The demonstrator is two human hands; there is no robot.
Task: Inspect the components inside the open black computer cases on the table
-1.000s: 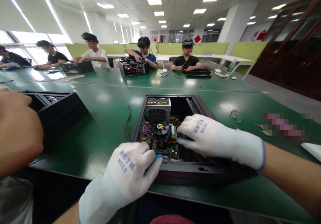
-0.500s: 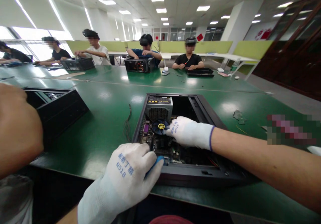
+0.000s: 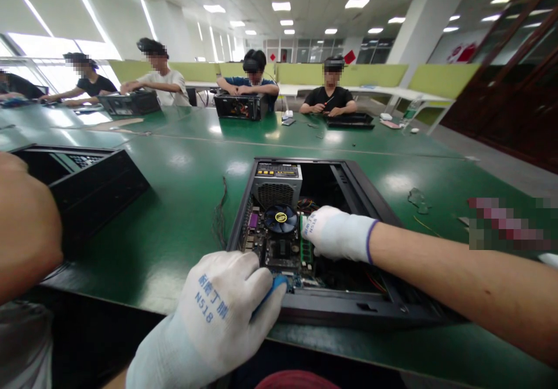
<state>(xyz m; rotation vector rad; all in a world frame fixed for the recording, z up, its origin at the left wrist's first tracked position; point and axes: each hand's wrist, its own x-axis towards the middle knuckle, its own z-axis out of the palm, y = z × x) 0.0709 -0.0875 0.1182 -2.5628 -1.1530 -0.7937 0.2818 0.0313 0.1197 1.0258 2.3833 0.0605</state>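
Observation:
An open black computer case (image 3: pixel 331 307) lies on its side before me, its motherboard (image 3: pixel 281 252) facing up. My left hand (image 3: pixel 226 302), in a white glove, is at the case's near left edge. Its thumb and fingers pinch a small blue object (image 3: pixel 274 291), mostly covered by the glove. My right hand (image 3: pixel 326 232), also gloved, reaches inside with curled fingers beside a green memory stick (image 3: pixel 306 249); what the fingertips hold, if anything, is hidden. Left of it sits a round CPU fan (image 3: pixel 281 218), below a grey power supply (image 3: pixel 278 184).
Dark cables (image 3: pixel 221 214) lie left of the case. Another black case (image 3: pixel 98 197) stands at the left, near a person's bare arm (image 3: pixel 28 220). A crumpled clear piece (image 3: pixel 418 200) lies to the right. Several people work on computer parts across the green table (image 3: pixel 183 220).
My right hand has drawn back rightward from over the fan, uncovering it and the green memory stick. My left hand stays at the case edge with the blue object. The view has shifted slightly.

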